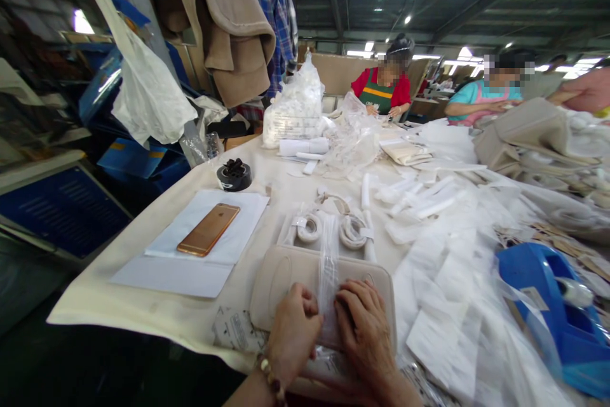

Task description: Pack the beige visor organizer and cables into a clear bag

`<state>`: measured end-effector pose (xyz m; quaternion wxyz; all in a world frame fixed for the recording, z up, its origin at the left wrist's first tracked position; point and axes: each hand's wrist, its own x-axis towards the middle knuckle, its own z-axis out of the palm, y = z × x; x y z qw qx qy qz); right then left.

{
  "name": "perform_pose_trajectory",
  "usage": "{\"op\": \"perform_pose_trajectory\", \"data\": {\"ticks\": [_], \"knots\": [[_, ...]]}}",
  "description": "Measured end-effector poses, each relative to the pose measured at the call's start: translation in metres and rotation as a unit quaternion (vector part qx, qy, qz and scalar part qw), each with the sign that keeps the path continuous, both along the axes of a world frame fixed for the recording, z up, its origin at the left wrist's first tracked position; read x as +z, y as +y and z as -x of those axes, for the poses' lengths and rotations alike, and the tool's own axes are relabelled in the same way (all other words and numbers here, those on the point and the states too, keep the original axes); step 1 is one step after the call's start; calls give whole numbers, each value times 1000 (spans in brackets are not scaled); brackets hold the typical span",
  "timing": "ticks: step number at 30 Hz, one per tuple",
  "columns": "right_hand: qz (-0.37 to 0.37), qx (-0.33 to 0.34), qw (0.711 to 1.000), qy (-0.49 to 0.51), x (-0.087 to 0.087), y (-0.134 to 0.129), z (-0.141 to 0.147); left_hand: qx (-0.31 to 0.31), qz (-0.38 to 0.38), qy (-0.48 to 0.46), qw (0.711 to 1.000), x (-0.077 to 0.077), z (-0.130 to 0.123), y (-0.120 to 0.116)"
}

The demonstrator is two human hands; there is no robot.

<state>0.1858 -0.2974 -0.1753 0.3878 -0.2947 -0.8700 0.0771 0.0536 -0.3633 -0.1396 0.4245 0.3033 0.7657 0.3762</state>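
Observation:
A beige padded bag (267,283) lies flat in front of me at the table's near edge. Down its middle runs a strip of clear plastic film (328,261). My left hand (295,324) is closed in a pinch at the left edge of the film; a beaded bracelet circles that wrist. Opposite it, my right hand (363,321) rests on the bag with its fingers laid over the surface beside the film. Just behind the bag sit two coiled beige straps, a left coil (309,228) and a right coil (353,232). What the left fingertips grip is partly hidden.
Left on the table are a gold phone (208,230) on paper sheets (176,277) and a black tape roll (234,177). White wrapping sheets (448,318) and a blue tape dispenser (548,305) lie to the right. Co-workers, one in a green apron (377,94), work across the table.

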Motion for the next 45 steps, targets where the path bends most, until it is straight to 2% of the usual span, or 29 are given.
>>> {"op": "perform_pose_trajectory", "data": {"ticks": [4,10,16,24,27,29,31,33,35,37,38,39,41,45], "knots": [[2,-4,1000,0,-1,0,0,-21,-24,30,999,4,7,8],[-22,-11,1000,1,-2,-1,-1,9,-6,-48,999,1,9,6],[-32,-83,996,-16,-2,-7,-2,26,-22,-38,999,-1,6,-3],[-13,-100,994,-42,-3,-8,3,14,-17,-64,998,-1,4,4],[-18,-97,994,-40,-3,-8,2,29,-41,-38,998,-6,0,-2],[-19,-97,995,-34,-4,-8,1,26,-84,48,995,-13,-3,-7],[-28,-88,995,-30,-5,-8,-1,6,-153,184,971,-24,-4,-10],[-58,-69,995,-29,-5,-8,-1,-28,-222,327,918,-33,-2,-11],[-99,-49,993,-29,-3,-8,-1,-59,-275,465,840,-40,3,-11],[-133,-37,990,-30,-1,-9,-1,-87,-316,589,739,-43,10,-11],[-143,-32,989,-35,0,-9,-2,-100,-334,628,696,-44,13,-11],[-150,-28,987,-43,1,-9,-3,-110,-353,648,666,-44,17,-10],[-161,-19,985,-62,0,-7,-5,-125,-378,649,648,-43,25,-10],[-185,9,979,-91,-8,-1,-13,-186,-368,642,647,-37,38,-10]]}}
